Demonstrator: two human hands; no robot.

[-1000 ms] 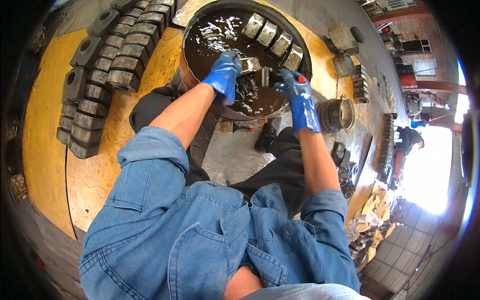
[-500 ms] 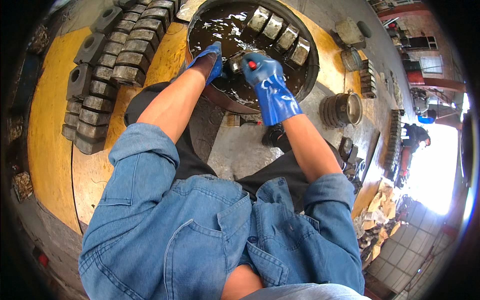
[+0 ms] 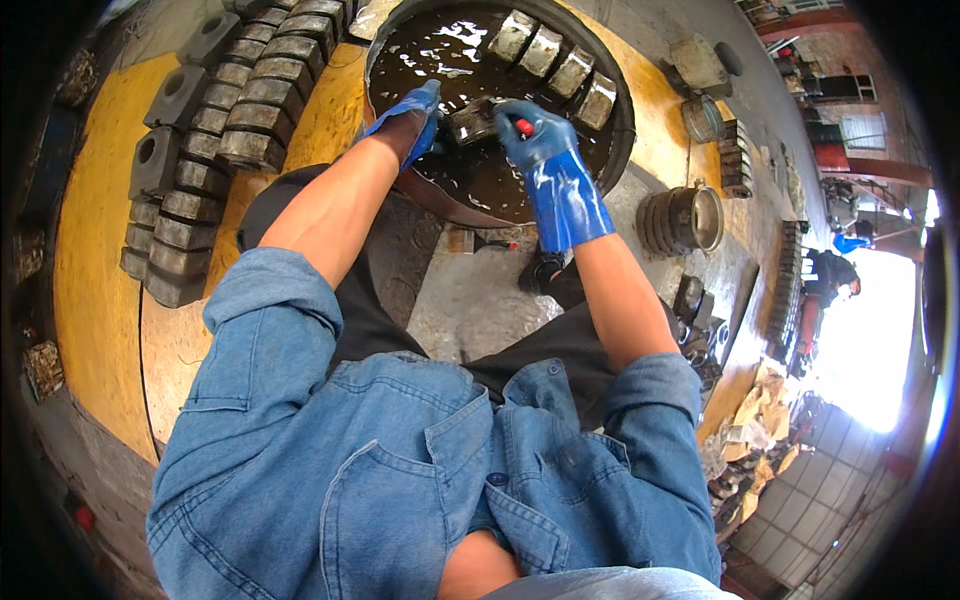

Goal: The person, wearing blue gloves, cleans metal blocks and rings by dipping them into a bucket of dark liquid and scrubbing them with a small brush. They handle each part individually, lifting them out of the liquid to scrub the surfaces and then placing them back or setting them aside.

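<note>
A round tub (image 3: pixel 628 130) of dark brown liquid stands between my knees. At the liquid's surface is a wet, grimy metal block (image 3: pixel 470 121). My left hand (image 3: pixel 412 122), in a blue rubber glove, grips it from its left side; part of the fingers is hidden by the glove and the liquid. My right hand (image 3: pixel 538 135), in a matching long-cuffed glove, is closed round a tool with a red handle end (image 3: pixel 523 127), held against the block's right side. The tool's working head cannot be seen. Several similar blocks (image 3: pixel 541 52) sit in a row along the tub's far right side.
Rows of metal blocks (image 3: pixel 255 120) stand on yellow boards (image 3: pixel 95 260) at the left. A brush (image 3: pixel 480 242) lies on the floor before the tub. To the right stand a ribbed metal cylinder (image 3: pixel 680 220) and more blocks (image 3: pixel 735 160). Another person (image 3: pixel 832 272) is far right.
My right hand with the red-ended tool has shifted slightly to the right in the picture. My left hand and the tub have shifted slightly left; the block shows more clearly.
</note>
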